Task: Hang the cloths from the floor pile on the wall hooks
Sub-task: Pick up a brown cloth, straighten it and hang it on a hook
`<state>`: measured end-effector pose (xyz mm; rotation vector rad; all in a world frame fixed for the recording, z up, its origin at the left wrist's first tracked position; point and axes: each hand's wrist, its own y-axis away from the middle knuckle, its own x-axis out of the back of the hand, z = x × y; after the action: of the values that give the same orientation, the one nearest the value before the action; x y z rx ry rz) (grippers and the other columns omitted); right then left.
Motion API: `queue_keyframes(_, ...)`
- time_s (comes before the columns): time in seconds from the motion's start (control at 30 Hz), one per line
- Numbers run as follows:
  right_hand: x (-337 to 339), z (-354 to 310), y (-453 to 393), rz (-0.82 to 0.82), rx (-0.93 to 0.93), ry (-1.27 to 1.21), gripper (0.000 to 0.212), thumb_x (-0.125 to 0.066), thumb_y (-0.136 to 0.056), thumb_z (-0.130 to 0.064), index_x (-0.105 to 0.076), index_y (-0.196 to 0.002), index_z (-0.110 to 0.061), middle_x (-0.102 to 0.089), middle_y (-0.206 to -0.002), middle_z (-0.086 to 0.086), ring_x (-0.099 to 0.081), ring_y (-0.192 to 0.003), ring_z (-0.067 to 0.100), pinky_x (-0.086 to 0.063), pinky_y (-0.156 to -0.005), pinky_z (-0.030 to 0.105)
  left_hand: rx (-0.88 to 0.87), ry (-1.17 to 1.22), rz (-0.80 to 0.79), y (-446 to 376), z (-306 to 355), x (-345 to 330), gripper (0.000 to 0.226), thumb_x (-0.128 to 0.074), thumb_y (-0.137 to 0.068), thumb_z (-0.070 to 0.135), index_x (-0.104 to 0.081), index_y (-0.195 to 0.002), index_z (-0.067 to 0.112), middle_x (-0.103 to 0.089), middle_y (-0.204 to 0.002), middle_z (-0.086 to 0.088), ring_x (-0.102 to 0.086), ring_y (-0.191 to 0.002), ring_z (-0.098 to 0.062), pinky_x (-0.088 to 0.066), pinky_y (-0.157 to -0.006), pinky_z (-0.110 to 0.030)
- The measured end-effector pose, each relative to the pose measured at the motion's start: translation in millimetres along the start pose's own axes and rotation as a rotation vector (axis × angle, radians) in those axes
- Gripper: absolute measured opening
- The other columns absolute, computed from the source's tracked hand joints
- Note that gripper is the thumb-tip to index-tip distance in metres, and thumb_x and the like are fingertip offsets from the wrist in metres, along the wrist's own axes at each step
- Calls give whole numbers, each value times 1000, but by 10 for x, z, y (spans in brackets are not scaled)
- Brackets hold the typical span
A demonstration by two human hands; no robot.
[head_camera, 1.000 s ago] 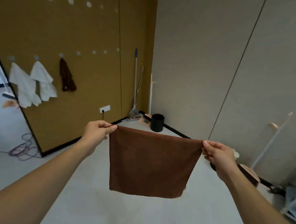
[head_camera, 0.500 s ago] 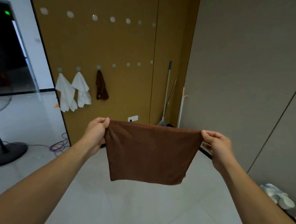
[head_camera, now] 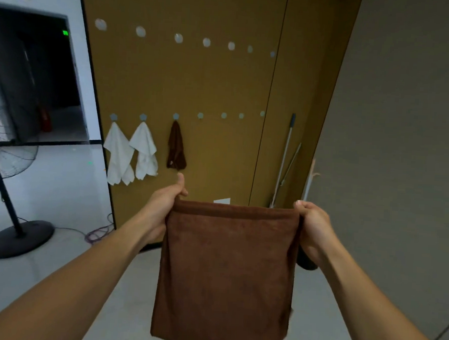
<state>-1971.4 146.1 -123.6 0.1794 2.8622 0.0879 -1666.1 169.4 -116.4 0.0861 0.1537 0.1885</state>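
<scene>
I hold a brown cloth stretched flat in front of me. My left hand pinches its top left corner and my right hand pinches its top right corner. Ahead stands the mustard wall with two rows of round hooks. On the lower row hang two white cloths and a small brown cloth. To its right, a lower-row hook is bare, as are the others beyond it. The floor pile is out of view.
A standing fan on a round black base is at the left, with a cable on the floor by the wall's edge. Mop handles lean in the corner. A grey wall runs along the right.
The view has turned left and moved closer to the hook wall. My hands have come nearer together, and the brown cloth now hangs taller and narrower between them.
</scene>
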Motion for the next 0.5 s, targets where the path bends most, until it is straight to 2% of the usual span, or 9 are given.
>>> queue_keyframes(0.07, -215, -43, -332, -23, -7, 70, 19, -52, -102, -20, -57, -85, -13, -48, -70, 2, -51, -60, 18, -48, -69, 38, -63, -135, -83, -351, 19, 111, 81, -75, -47, 85, -62, -86, 16, -56, -66, 5, -55, -64, -10, -45, -56, -23)
queue_keyframes(0.1, -315, -61, -488, -47, -8, 135, 21, -56, -101, -34, -60, -96, -13, -54, -78, 3, -59, -70, 21, -51, -76, 39, -105, -182, -136, -517, 45, 177, 85, -83, -37, 81, -62, -87, 16, -58, -68, 6, -55, -67, -10, -45, -57, -21)
queue_keyframes(0.17, -482, -103, -748, -139, 22, 351, 52, -65, -85, -63, -59, -105, -15, -61, -95, 4, -62, -90, 22, -49, -87, 37, -158, -251, -225, -843, 113, 328, 83, -97, -26, 61, -63, -86, 14, -61, -69, 8, -58, -66, -7, -47, -56, -18)
queue_keyframes(0.2, -548, -110, -866, -189, 62, 451, 61, -71, -74, -67, -58, -104, -15, -61, -101, 5, -61, -92, 21, -48, -86, 35, -168, -305, -244, -980, 160, 390, 81, -99, -24, 51, -64, -87, 14, -63, -69, 8, -60, -65, -6, -48, -57, -17)
queue_keyframes(0.27, -684, -84, -1069, -249, 123, 597, 65, -84, -62, -55, -59, -107, -17, -61, -108, 4, -59, -96, 19, -51, -83, 32, -178, -428, -227, -1214, 229, 473, 68, -101, -32, 39, -69, -87, 15, -66, -72, 8, -63, -69, -8, -50, -59, -19)
queue_keyframes(0.37, -909, -11, -1325, -294, 165, 642, 48, -90, -68, -26, -63, -106, -13, -62, -102, 1, -58, -86, 11, -51, -68, 18, -200, -465, -101, -1510, 242, 493, 34, -94, -62, 29, -77, -88, 16, -75, -84, 0, -71, -80, -17, -54, -65, -22)
queue_keyframes(0.4, -983, 23, -1427, -298, 180, 631, 41, -89, -70, -24, -67, -102, -13, -66, -100, 3, -61, -85, 13, -53, -69, 20, -207, -468, -64, -1604, 237, 489, 24, -90, -69, 27, -79, -89, 18, -76, -85, -1, -72, -81, -18, -55, -66, -22)
queue_keyframes(0.5, -1190, 115, -1765, -280, 204, 606, 14, -84, -78, -27, -77, -87, -18, -75, -90, 2, -71, -88, 21, -58, -81, 39, -216, -521, -7, -1901, 248, 476, 10, -83, -81, 27, -80, -88, 21, -77, -81, 1, -73, -75, -13, -58, -66, -22)
